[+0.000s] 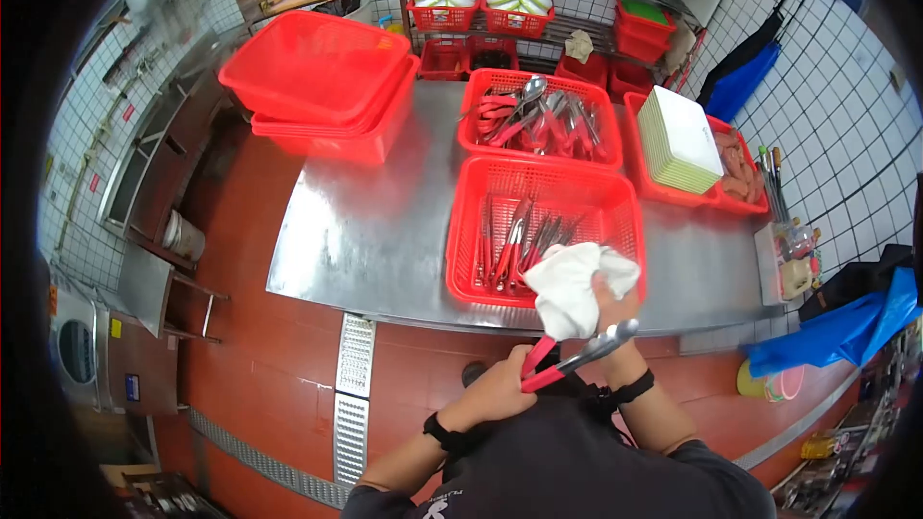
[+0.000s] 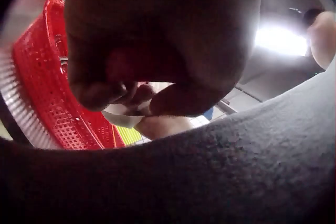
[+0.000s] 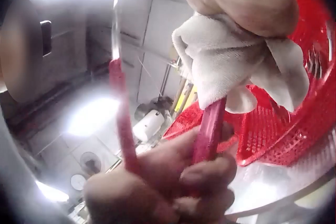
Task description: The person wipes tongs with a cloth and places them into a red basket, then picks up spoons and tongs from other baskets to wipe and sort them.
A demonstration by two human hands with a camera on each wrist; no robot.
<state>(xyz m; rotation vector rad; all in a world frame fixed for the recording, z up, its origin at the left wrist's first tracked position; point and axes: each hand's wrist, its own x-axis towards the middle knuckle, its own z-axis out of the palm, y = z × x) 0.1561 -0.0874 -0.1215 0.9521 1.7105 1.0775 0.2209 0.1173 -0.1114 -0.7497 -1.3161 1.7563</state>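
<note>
My left hand (image 1: 502, 386) grips a pair of metal tongs (image 1: 569, 365) by the red handles, in front of my body. The two arms of the tongs are spread apart; one bare metal end points up and right. Around the other arm a white cloth (image 1: 565, 290) is wrapped, and my right hand (image 1: 617, 306) holds it there. The right wrist view shows the left fingers (image 3: 205, 179) curled about the red handles, with the cloth (image 3: 226, 61) covering one arm's upper part. In the left wrist view the left hand (image 2: 157, 29) is dark and hides most of the tongs.
Just beyond my hands a red basket (image 1: 620, 202) holds several red-handled tongs. Behind it, another red basket (image 1: 471, 146) is full of utensils. Stacked red tubs (image 1: 317, 67) stand at the table's left; white-topped stacked trays (image 1: 683, 135) at its right. The steel table's (image 1: 356, 231) front edge lies close to me.
</note>
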